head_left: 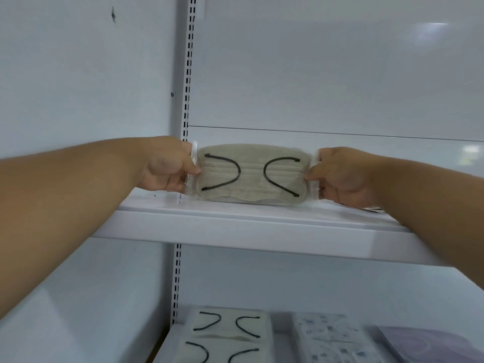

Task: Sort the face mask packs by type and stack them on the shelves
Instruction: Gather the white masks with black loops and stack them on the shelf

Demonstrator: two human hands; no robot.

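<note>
- We hold a beige mask pack (252, 174) in clear wrap, with black ear loops, upright over the upper shelf (235, 226), just past the centre of our view toward 12 o'clock.
- Our left hand (167, 167) pinches the pack's left sealed edge at its 9 o'clock side, thumb and fingers curled round the wrap.
- Our right hand (343, 174) pinches the right sealed edge at the pack's 3 o'clock side in the same way, fingers curled on the plastic.
- The pack's lower edge sits at the shelf surface; we cannot tell whether it touches or hangs just above it.
- Just beyond our right hand, at about 4 o'clock from the pack, a sliver of a printed flat item (373, 209) lies on the same shelf; it is too hidden to name.
- On the lower shelf (167, 344), at 6 o'clock in the view, a stack of beige packs (227, 334) with the same black loops lies flat.
- To the 3 o'clock side of that stack lies a white pack with blue print (332, 339), and further toward 4 o'clock a purple pack (429, 344); both are blurred.
- A slotted upright rail (189, 74) runs from 12 o'clock down behind our left hand, with white back panels (327, 74) on either side of it.
</note>
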